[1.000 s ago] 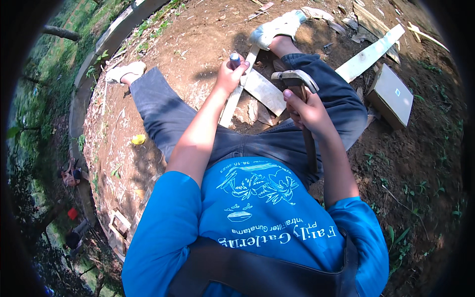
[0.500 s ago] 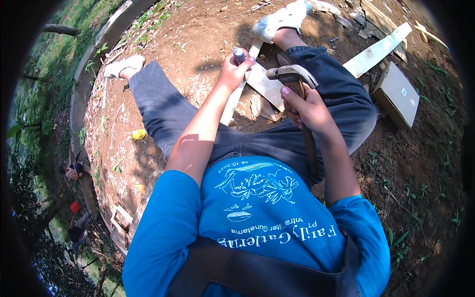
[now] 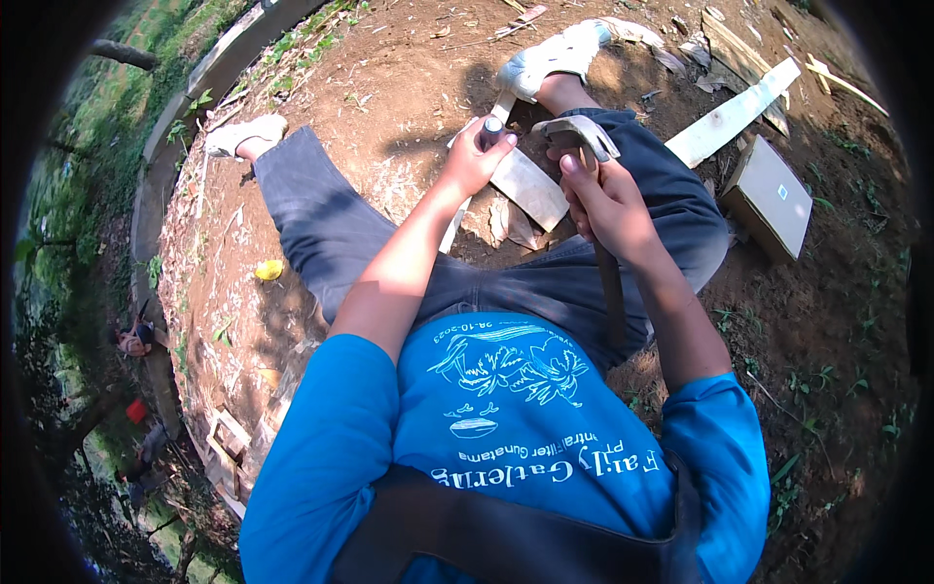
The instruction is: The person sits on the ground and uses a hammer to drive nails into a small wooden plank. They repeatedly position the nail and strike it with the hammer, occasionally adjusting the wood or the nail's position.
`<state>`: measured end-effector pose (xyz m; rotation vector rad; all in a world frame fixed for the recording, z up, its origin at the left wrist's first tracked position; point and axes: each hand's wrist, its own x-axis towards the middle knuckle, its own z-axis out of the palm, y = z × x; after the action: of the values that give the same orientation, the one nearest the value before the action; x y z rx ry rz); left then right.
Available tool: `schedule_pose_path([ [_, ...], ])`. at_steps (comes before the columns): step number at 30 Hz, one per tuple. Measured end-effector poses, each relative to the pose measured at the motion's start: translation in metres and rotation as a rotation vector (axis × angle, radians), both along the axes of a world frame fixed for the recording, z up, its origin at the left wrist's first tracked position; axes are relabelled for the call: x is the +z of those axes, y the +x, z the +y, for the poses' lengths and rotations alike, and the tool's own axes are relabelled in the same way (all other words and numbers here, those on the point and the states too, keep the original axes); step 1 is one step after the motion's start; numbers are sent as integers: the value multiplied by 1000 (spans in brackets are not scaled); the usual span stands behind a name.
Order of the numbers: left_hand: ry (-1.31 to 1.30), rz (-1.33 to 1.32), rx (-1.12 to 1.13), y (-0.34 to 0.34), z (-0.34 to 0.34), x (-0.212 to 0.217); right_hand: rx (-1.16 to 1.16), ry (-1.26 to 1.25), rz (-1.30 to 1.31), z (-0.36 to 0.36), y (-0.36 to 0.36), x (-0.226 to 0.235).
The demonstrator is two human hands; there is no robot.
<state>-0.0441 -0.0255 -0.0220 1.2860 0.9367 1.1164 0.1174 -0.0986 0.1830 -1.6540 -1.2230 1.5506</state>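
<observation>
My left hand (image 3: 469, 170) is closed around a dark cylindrical tool handle (image 3: 491, 135) with a shiny round end pointing up. The rest of that tool is hidden by the hand and the wood below. To its right, my right hand (image 3: 615, 209) grips a claw hammer (image 3: 584, 132) by its shaft, just under the metal head. The hammer head is level with the tool's top end and apart from it. A short flat board (image 3: 531, 191) lies between my legs, beside a narrow wooden strip (image 3: 452, 234) under my left hand.
My outstretched legs frame the dirt ground. A long pale plank (image 3: 730, 117) and a light box-shaped block (image 3: 774, 200) lie at the right. A wooden frame (image 3: 228, 436) is at the lower left, near a yellow leaf (image 3: 269, 270). A concrete curb (image 3: 161, 165) curves along the left.
My left hand has moved slightly down and to the right with the tool. The hammer head has risen a little, and the gap between the two hands has narrowed.
</observation>
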Motion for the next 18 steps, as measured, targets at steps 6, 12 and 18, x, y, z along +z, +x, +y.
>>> schedule_pose_path([
  [6,-3,57,15,-7,-9,-4,-31,725,66,19,-33,112],
  [12,-48,91,-123,3,-11,12,322,252,-428,20,-20,-6],
  [18,66,130,15,-2,-13,4,50,594,105,7,-48,71],
])
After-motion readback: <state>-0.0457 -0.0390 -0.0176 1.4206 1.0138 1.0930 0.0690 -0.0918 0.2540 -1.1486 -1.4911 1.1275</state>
